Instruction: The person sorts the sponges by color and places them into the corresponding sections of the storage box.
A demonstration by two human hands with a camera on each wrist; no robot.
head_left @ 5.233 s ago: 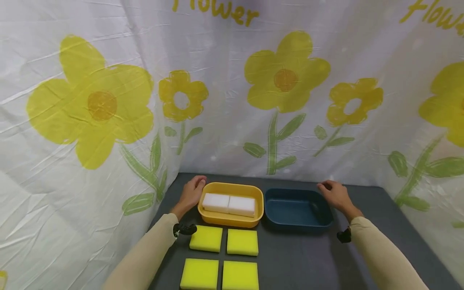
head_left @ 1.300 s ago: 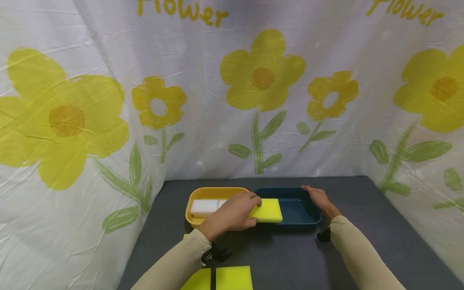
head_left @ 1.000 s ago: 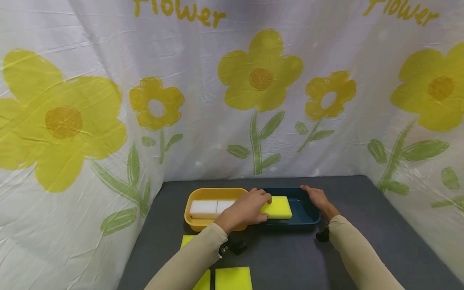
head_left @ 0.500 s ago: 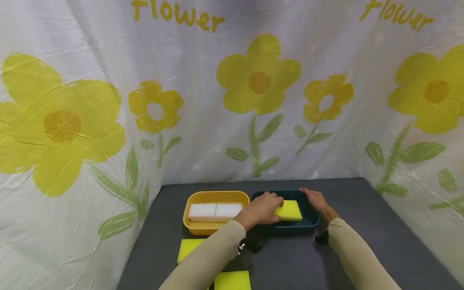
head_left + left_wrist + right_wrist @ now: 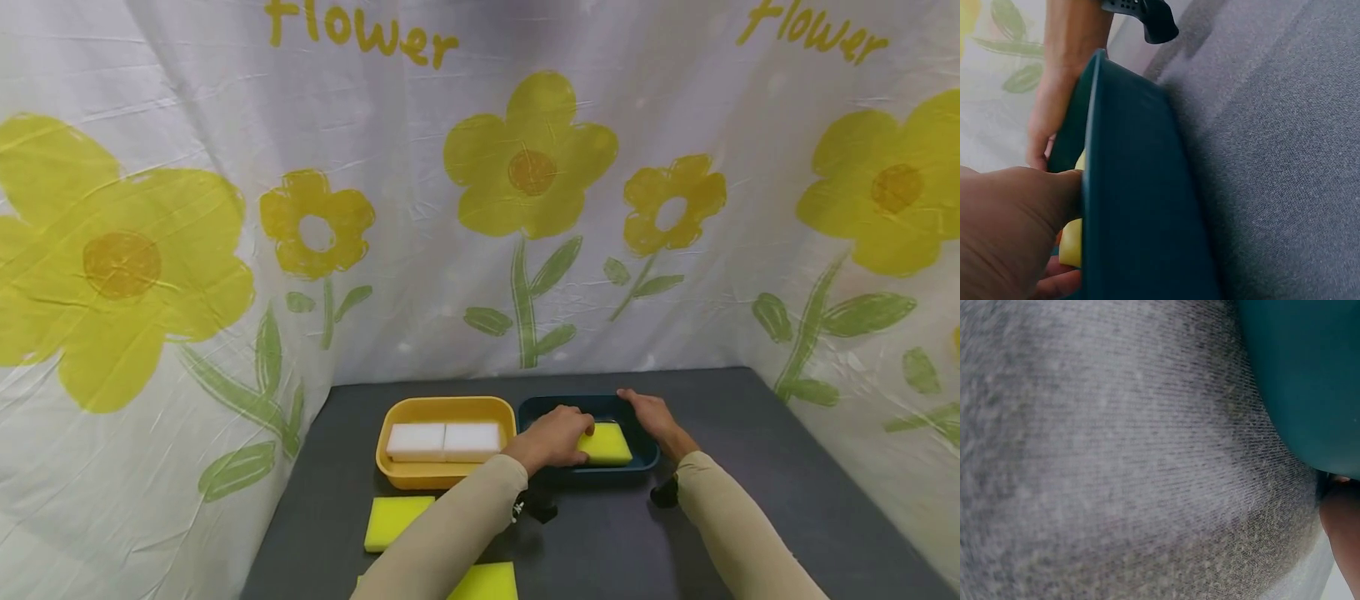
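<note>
My left hand (image 5: 555, 437) reaches down into the dark blue plastic container (image 5: 536, 408) and grips the left end of a yellow sponge (image 5: 609, 446). The sponge lies low inside, below the rim. In the left wrist view the left thumb is along the inside of the near wall, and part of the sponge (image 5: 1071, 244) shows beyond it. My right hand (image 5: 654, 417) holds the container's right end, fingers at the back right corner. The right wrist view shows the container's outer wall (image 5: 1310, 381) and little of that hand.
A yellow-orange container (image 5: 384, 442) holding two white sponges (image 5: 416, 442) stands close to the left of the blue one. More yellow sponges (image 5: 397, 521) lie in front on the dark grey tabletop (image 5: 600, 542), partly behind the left sleeve. A flower-print curtain (image 5: 450, 333) hangs behind.
The left hand has left the yellow container's side, taken a yellow sponge, carried it right and lowered it into the blue container. The right hand has drawn in onto that container's right end.
</note>
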